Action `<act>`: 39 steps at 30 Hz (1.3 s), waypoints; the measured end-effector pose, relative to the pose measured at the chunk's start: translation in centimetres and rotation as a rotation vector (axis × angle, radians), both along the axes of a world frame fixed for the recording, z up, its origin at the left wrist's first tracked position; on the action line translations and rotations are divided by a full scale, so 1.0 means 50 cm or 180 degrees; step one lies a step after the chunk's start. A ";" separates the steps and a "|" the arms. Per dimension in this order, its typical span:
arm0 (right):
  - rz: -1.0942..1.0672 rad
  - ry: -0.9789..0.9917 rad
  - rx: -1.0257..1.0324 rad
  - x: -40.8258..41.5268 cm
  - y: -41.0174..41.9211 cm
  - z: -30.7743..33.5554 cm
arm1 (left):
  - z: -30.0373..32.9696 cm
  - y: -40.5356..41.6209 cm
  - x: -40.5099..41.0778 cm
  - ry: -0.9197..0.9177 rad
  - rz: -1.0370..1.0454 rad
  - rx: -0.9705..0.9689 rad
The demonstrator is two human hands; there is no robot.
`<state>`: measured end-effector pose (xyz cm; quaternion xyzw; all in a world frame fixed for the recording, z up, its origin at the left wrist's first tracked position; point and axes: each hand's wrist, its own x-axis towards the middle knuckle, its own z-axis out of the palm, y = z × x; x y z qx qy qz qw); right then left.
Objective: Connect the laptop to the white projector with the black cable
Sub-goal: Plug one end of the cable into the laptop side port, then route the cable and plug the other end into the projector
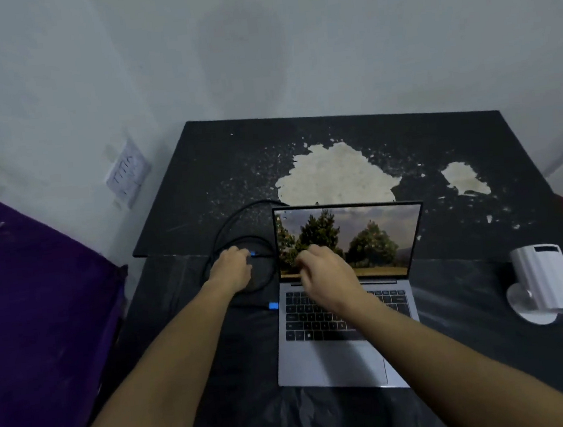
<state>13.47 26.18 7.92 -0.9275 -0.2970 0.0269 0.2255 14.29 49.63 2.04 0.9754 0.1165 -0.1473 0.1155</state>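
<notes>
A grey laptop (339, 359) stands open on the black table (439, 150), its screen showing trees. A black cable (229, 225) lies coiled left of the screen. One blue plug (273, 305) sits at the laptop's left edge. My left hand (232, 269) rests on the coil, fingers closed around the cable near its other blue plug (252, 254). My right hand (324, 274) hovers over the keyboard's back left with fingers curled and nothing visible in it. The white projector (544, 282) stands on its round base at the right.
A purple cloth surface (34, 306) lies to the left of the table. A white wall socket (126, 173) sits on the wall at the left. The tabletop has large worn pale patches (331, 177) behind the laptop. Black plastic sheeting (310, 424) covers the near part.
</notes>
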 end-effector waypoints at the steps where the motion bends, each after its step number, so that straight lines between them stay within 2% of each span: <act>1: 0.0143 -0.0114 -0.0001 0.016 0.031 0.017 | -0.003 0.007 0.015 -0.0021 0.0003 0.0010; 5: 0.0629 -0.0568 -0.0187 0.088 0.142 0.060 | -0.022 0.043 0.076 -0.0095 0.0087 0.0079; 9: 0.0811 -0.0755 -0.0461 0.155 0.215 0.062 | -0.047 0.090 0.121 -0.0292 0.0539 0.0228; 13: 0.0852 -0.0763 -0.0812 0.205 0.266 0.041 | -0.085 0.144 0.140 0.0000 0.1269 0.0010; 16: 0.0798 -0.0742 -0.0924 0.232 0.291 0.029 | -0.113 0.171 0.144 0.0177 0.1458 -0.0138; 18: 0.0730 -0.0668 -0.0896 0.250 0.303 0.027 | -0.115 0.185 0.156 -0.0007 0.1531 -0.0339; 21: 0.0559 -0.0542 -0.0767 0.277 0.310 0.043 | -0.078 0.196 0.196 -0.0627 0.1582 -0.0793; 26: -0.0064 -0.0228 -0.0259 0.320 0.291 0.085 | 0.059 0.166 0.270 -0.1546 0.1191 -0.1565; 29: -0.0579 -0.0440 -0.0007 0.349 0.254 0.121 | 0.144 0.125 0.304 -0.2041 0.0686 -0.1641; 32: -0.0772 -0.0466 0.0095 0.375 0.207 0.165 | 0.225 0.079 0.325 -0.2363 0.0049 -0.1704; 34: -0.0764 -0.0252 -0.0036 0.391 0.173 0.186 | 0.261 0.048 0.336 -0.2491 -0.0341 -0.1564; 36: -0.0773 0.0024 -0.0081 0.403 0.142 0.202 | 0.283 0.021 0.345 -0.2504 -0.0437 -0.1119; 38: -0.0860 0.0314 0.0324 0.406 0.109 0.215 | 0.304 -0.011 0.345 -0.2487 -0.0270 -0.0800; 39: -0.0931 0.0375 0.0526 0.406 0.095 0.218 | 0.313 -0.027 0.341 -0.2494 -0.0092 -0.0831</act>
